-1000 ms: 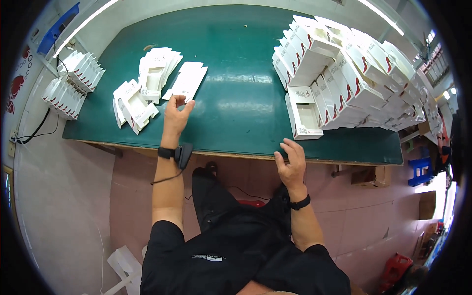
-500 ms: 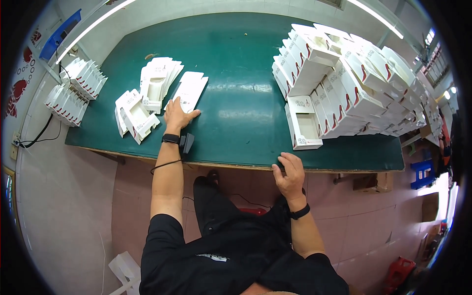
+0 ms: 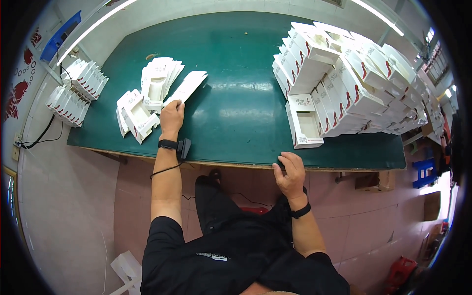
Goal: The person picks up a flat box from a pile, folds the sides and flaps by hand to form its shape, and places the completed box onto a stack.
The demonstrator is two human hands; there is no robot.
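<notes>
Reaching forward across the green worktop [image 3: 236, 73], your left hand [image 3: 172, 117] lay palm down with its fingers on the near end of a flat white carton blank [image 3: 187, 86], pressing it rather than gripping it. That blank angled away from you, just right of a loose fan of similar blanks [image 3: 157, 81] and a small heap of part-folded white trays [image 3: 133, 115] near the front edge. Your right hand [image 3: 290, 172] was well apart from the left, fingers curled over the worktop's near wooden edge and holding nothing else. A dark band with a small device and trailing cord sat on your left wrist [image 3: 172, 145]. To your right, an open white box [image 3: 306, 122] lay in front of a large bank of finished white boxes with red marks [image 3: 354, 73]; more finished boxes stood in two rows at the far left [image 3: 76, 91]. One risk, as a judgement: with only fingertips on the blank's end, it could have slid or swung into the fan beside it and scattered the stack. The dangling cord might also have snagged the heap of trays.
</notes>
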